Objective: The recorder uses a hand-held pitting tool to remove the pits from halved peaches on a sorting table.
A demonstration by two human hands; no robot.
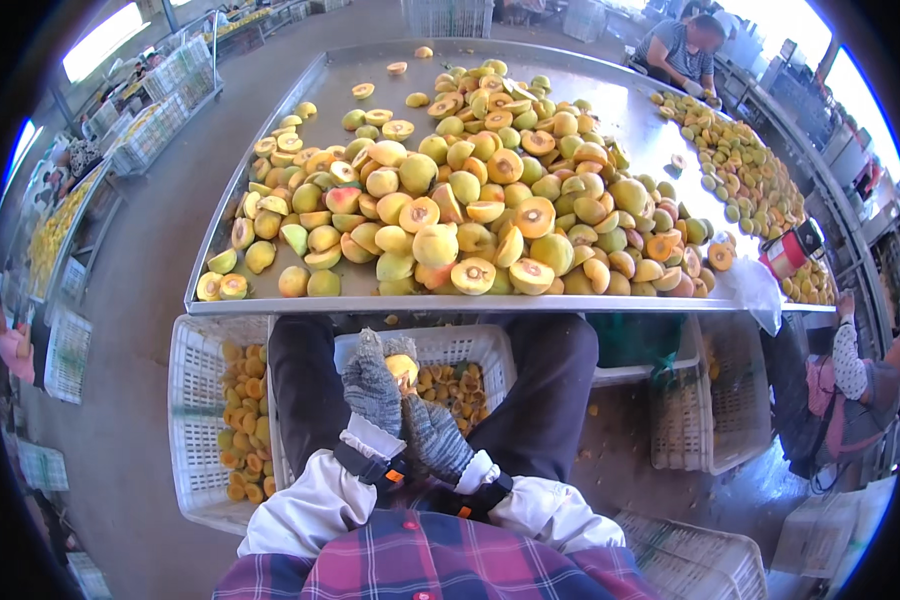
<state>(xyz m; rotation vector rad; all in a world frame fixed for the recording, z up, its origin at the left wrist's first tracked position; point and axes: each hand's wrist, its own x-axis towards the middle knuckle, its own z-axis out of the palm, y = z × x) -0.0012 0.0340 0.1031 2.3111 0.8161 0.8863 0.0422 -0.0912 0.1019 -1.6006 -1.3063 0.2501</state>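
Note:
In grey knitted gloves, both my hands meet above a white plastic crate [345, 341] between my knees. My left hand [371, 382] holds a yellow peach [403, 366], its fingers wrapped around the far side. Against the near side of that fruit is my right hand [436, 435], fingers curled; whether it grips a tool there is hidden. Below, pitted peach halves [450, 386] lie in the crate. Directly ahead, a large heap of whole and halved peaches [457, 195] covers much of a metal-topped table [360, 304].
Left of my leg, a white crate [195, 420] holds peach halves [244, 427]. Stacked crates [682, 427] stand under the table at right. A plastic bag [754, 289] and a red-and-black container [787, 255] sit at the right corner. Co-workers [679, 52] [844, 397] are nearby.

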